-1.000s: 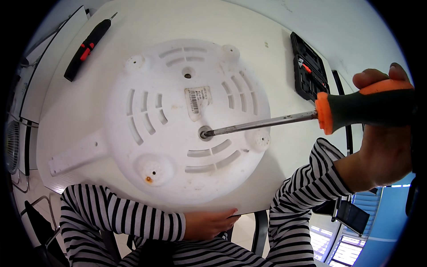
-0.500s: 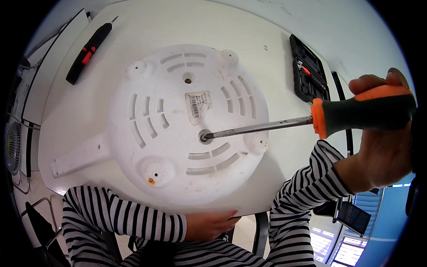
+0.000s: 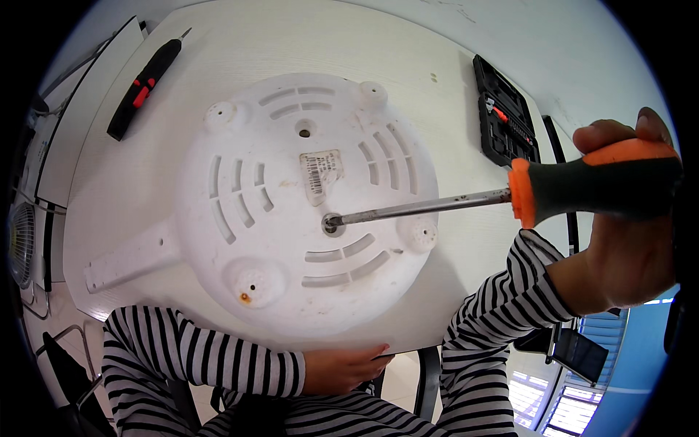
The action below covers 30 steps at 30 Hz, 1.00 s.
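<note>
A round white plastic appliance base lies bottom-up on the white table, with vent slots, round feet and a handle stub at the lower left. My right hand grips the orange and black handle of a long screwdriver; its metal shaft runs left and its tip sits in a screw hole near the base's middle. My left hand rests against the near rim of the base at the table's front edge, fingers pointing right. Both forearms wear black-and-white striped sleeves.
A second screwdriver with a black and red handle lies at the table's far left. A black tool case with bits stands open at the far right. A chair frame and floor show below the table edge.
The base and both hands stay nearly where they were. The screwdriver handle has shifted slightly in my right hand, with the tip still in the same hole.
</note>
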Available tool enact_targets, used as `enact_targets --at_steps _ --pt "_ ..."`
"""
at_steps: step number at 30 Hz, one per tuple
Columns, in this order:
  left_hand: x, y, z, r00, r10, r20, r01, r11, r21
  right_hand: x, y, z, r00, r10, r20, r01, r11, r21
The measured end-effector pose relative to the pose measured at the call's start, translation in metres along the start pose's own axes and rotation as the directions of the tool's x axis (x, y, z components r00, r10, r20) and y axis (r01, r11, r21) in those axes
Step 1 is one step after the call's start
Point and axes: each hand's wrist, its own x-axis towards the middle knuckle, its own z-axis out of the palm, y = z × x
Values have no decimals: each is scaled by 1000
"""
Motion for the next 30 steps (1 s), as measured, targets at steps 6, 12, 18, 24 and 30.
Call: enact_targets --at_steps 6,12,18,24,30 --pt "3 2 4 1000 -2 -31 2 1000 18 -5 -1 -3 1000 -5 -19 5 1000 -14" --pt "1 3 6 974 23 -226 -58 987 -150 -7 -1 1 998 -42 -51 39 998 -56" --pt "-6 1 -56 910 99 -403 -162 979 -124 -8 2 10 967 -126 -222 141 988 57" --pt "-25 -57 -182 416 -418 -808 710 705 2 -25 12 12 824 -243 -511 414 875 252" --pt "-57 -103 -209 446 -593 -670 590 758 -277 -20 13 24 730 -273 -626 527 809 261"
